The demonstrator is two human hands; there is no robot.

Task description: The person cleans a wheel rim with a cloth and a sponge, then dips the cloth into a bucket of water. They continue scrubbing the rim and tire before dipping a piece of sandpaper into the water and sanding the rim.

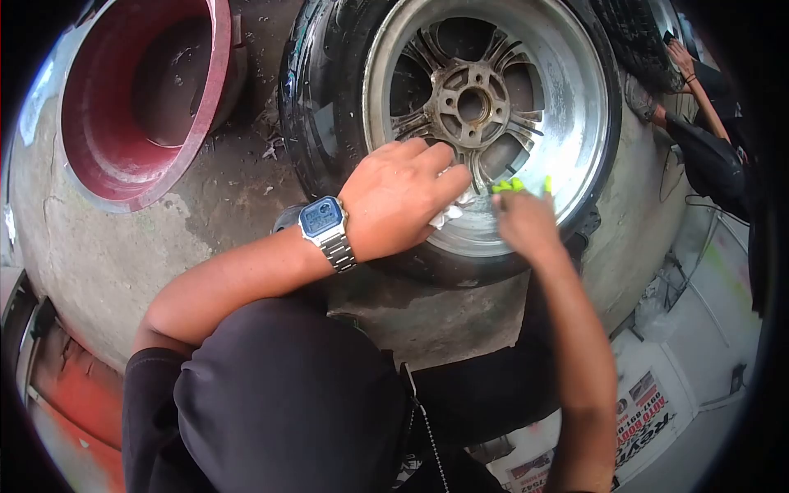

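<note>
A wheel rim (493, 238) of bare, shiny metal sits in a black tire (329, 131) in front of me, its hub and spokes grimy. My left hand (403, 195), with a watch on the wrist, is closed around a crumpled white rag (446, 217) at the rim's near left side. My right hand (528, 220) is closed on a bright yellow-green thing (509, 186) against the rim's near inner wall. Its kind is hard to make out, as the fingers cover most of it and motion blurs them.
A red, hollow wheel barrel (209, 135) lies on the concrete floor (107, 271) at the left. At the far right, another person's hand (679, 57) touches a second tire (629, 37). Printed sheeting (649, 411) lies at the lower right, near a red panel (70, 403) at lower left.
</note>
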